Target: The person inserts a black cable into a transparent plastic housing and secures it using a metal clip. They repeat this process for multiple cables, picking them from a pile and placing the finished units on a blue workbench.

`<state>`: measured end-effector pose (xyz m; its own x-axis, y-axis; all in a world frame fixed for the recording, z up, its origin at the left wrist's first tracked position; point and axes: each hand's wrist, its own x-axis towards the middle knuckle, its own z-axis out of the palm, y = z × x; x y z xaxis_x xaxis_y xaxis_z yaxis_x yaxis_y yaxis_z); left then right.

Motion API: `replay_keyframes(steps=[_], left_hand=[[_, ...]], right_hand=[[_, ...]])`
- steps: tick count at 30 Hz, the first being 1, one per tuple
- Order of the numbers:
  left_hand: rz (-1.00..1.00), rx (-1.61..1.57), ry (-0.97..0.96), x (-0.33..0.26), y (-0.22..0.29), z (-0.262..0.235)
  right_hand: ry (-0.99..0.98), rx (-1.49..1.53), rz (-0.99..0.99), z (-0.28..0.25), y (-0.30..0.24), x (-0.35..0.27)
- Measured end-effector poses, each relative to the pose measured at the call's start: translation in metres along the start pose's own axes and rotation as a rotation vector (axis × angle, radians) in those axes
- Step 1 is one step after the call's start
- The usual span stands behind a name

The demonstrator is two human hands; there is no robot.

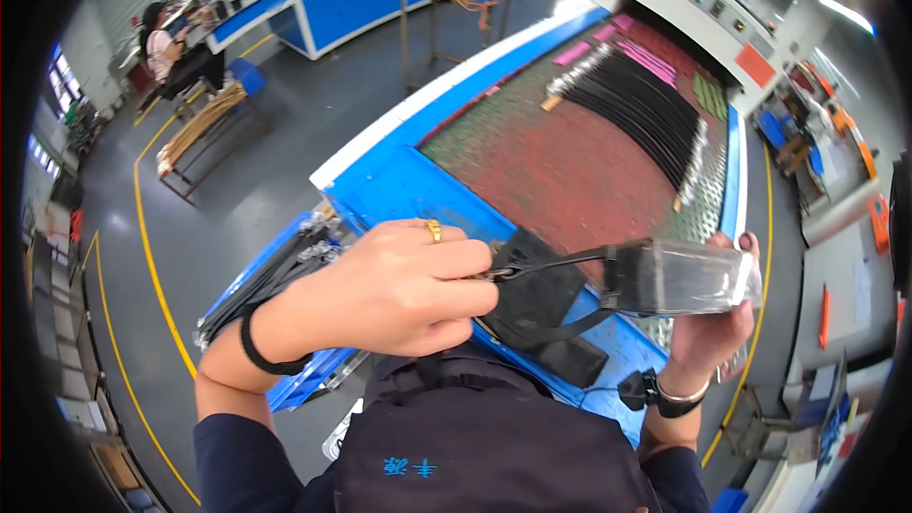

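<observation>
My left hand point(408, 287) is closed, its fingers pinching the dark, narrow end of a black strap point(560, 261) where a small metal-looking piece shows. From there the strap runs right, toward a bundle wrapped in clear plastic point(679, 275). My right hand point(714, 328) grips this bundle from below and behind, with fingertips showing at its far end. A second black band loops beneath, between the hands. Under them, black flat pieces point(541, 299) lie on the blue edge of the conveyor machine; what they are I cannot tell.
On the red-brown conveyor belt point(513, 152) lie several black strips point(632, 109) with plastic-wrapped ends, plus pink pieces point(651, 62) and green pieces point(710, 95). A white machine housing point(693, 0) stands behind. More black strips point(275, 271) fill a blue tray at left. A person point(171, 52) sits far left.
</observation>
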<state>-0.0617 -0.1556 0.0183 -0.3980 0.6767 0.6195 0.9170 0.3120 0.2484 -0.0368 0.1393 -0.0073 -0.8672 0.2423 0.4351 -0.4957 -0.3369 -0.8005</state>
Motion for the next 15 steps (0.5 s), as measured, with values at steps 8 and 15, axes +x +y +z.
replay_keyframes(steps=[8,15], left_hand=[[0.075,-0.041,-0.097,0.015,0.009,-0.003],[0.132,-0.096,-0.079,0.017,0.007,0.003]], right_hand=[[-0.124,-0.144,-0.029,0.011,0.0,-0.005],[-0.007,-0.155,0.061,0.018,-0.002,-0.006]])
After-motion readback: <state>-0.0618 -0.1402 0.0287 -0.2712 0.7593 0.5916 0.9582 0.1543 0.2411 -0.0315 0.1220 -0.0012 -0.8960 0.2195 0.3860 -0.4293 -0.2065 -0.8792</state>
